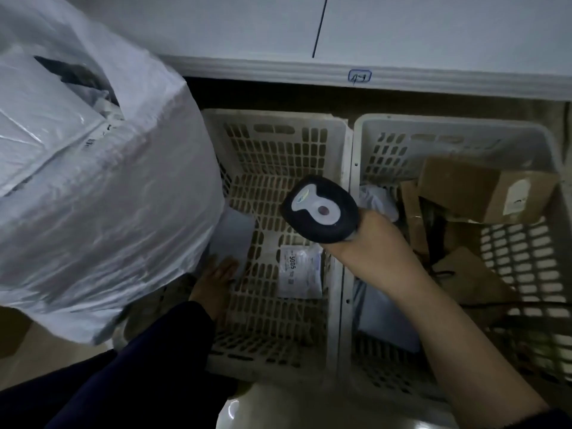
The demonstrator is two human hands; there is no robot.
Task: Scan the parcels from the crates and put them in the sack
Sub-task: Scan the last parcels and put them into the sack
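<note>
That grey mailer (236,230) is soft poly, so expect it to be light, floppy and a bit slick. It lies against the wall of the left crate (272,117), right under the fingertips of your left hand (215,278). Your fingers look laid fairly flat on its near edge, but it's too dark down there to tell if you've actually got a pinch on it. I'd pinch it at that near edge, thumb underneath, and not try to palm it. Just right of that hand is the white packet (298,272) marked 3005, flat and label-up, probably an easy scan. Above it, your right hand (376,243) is wrapped tight around the scanner (320,209). The sack (102,187) bulges just left of your left hand. Beyond your right hand, the right crate (448,122) has cardboard boxes (473,187), stiffer stuff you'd grab by the sides.
</note>
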